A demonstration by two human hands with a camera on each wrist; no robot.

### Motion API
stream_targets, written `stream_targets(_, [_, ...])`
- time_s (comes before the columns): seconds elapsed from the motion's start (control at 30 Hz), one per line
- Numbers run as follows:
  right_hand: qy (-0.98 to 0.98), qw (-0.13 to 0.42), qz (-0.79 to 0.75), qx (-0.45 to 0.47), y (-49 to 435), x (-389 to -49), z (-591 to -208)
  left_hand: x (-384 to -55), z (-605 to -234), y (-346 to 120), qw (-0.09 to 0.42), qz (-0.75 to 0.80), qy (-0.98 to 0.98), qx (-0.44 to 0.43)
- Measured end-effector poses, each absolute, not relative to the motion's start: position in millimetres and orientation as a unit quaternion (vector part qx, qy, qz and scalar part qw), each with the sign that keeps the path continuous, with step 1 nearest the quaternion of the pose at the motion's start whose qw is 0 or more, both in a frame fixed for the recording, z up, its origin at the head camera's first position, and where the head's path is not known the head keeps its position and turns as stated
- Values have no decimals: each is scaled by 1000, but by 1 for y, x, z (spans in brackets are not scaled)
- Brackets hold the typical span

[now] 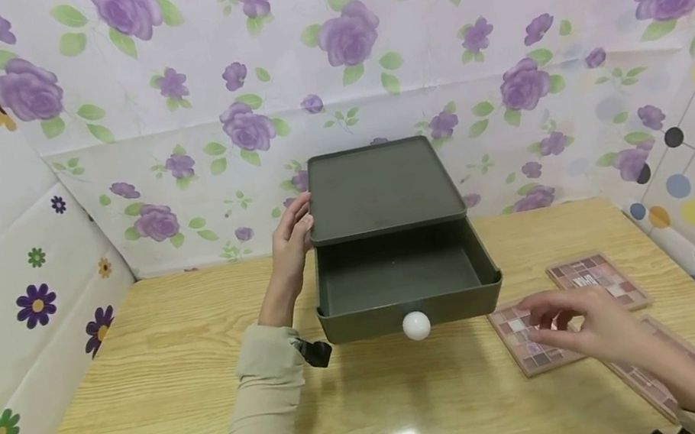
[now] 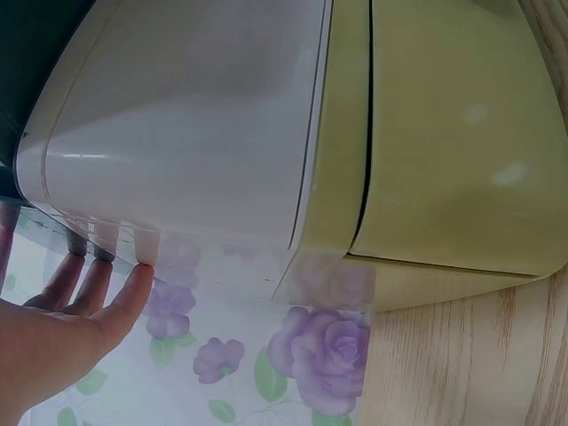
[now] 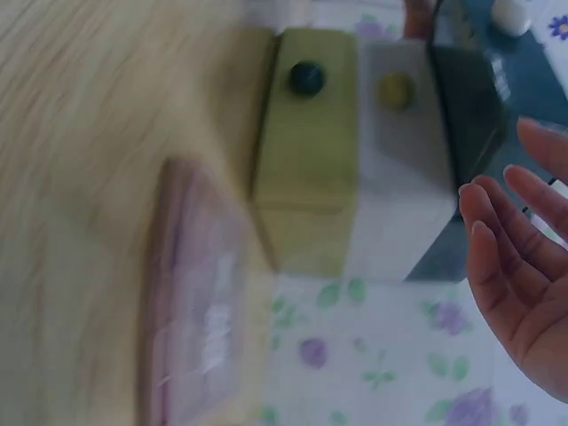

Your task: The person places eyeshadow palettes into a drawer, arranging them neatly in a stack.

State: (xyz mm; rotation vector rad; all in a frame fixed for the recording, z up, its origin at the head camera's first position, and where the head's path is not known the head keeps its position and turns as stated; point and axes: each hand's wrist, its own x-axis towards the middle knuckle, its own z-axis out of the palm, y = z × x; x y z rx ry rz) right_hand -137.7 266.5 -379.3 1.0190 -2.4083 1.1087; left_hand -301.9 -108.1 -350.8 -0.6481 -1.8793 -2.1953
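A dark green drawer with a white knob is pulled out of a small tabletop chest, and its inside is bare. My left hand rests on the chest's left side near the back, its fingers extended against the wall. Over the makeup palettes hovers my right hand, fingers loosely bent and nothing between them. One palette lies partly under it in the head view. Below the green drawer, the right wrist view shows a white drawer and a yellow drawer, both closed.
Two more palettes lie on the wooden table at the right, one farther back and one nearer, partly covered by my forearm. Flowered sheeting stands behind the chest, with patterned panels at both sides.
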Motion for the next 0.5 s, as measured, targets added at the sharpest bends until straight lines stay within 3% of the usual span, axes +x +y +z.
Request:
stream_targets(0.27, [-869,93,358,329,294,-156,-406,-294,-343,-107,77,-740,-637,-205])
stream_targets(0.5, [-899,-32,322,294,318,-166,-420,-284,-333,-104,79,-734,-643,-204])
